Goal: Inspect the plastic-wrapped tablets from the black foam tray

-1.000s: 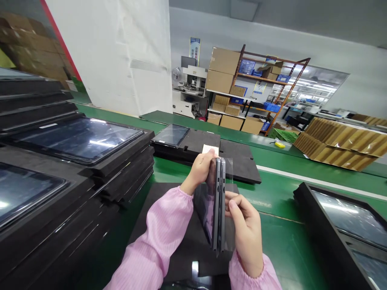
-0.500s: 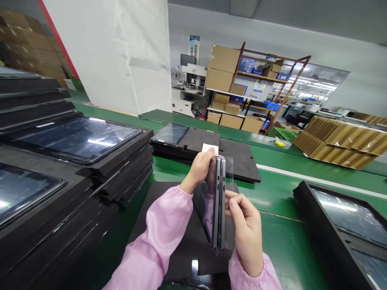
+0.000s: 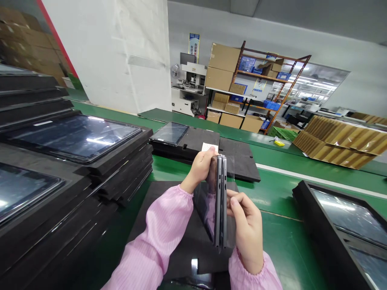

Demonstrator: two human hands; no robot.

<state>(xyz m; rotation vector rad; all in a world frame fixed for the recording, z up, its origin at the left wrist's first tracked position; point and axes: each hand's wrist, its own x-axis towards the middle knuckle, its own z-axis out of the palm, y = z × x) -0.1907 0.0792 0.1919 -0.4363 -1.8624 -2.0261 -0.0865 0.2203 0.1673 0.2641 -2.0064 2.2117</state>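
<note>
The fingers (image 3: 208, 156) of the left hand (image 3: 199, 168) are curled tight on the top end of two thin grey tablets (image 3: 219, 209). The fingers of the right hand (image 3: 246, 235) press together on the side of the same tablets, lower down. Both hands hold them shut in a firm grip. The tablets stand up on their thin edge, flat against each other, in the air in front of the person. Some clear film (image 3: 232, 167) hangs about them. Both arms wear pink sleeves (image 3: 163, 229).

Under the hands lies a flat black mat (image 3: 157, 201) on a long green table (image 3: 272, 197). To the left is a tall pile of black trays (image 3: 121, 165), and the top ones have dark screens in them. Past the hands sits a low black tray (image 3: 199, 141) with one more tablet (image 3: 171, 133) in it and a small white paper (image 3: 208, 146) near it. On the right is a black tray (image 3: 305, 201) with a shiny screen. Far back stands a shelf (image 3: 260, 78) full of brown boxes (image 3: 223, 60), and folded brown card (image 3: 341, 143) is stacked on the right.
</note>
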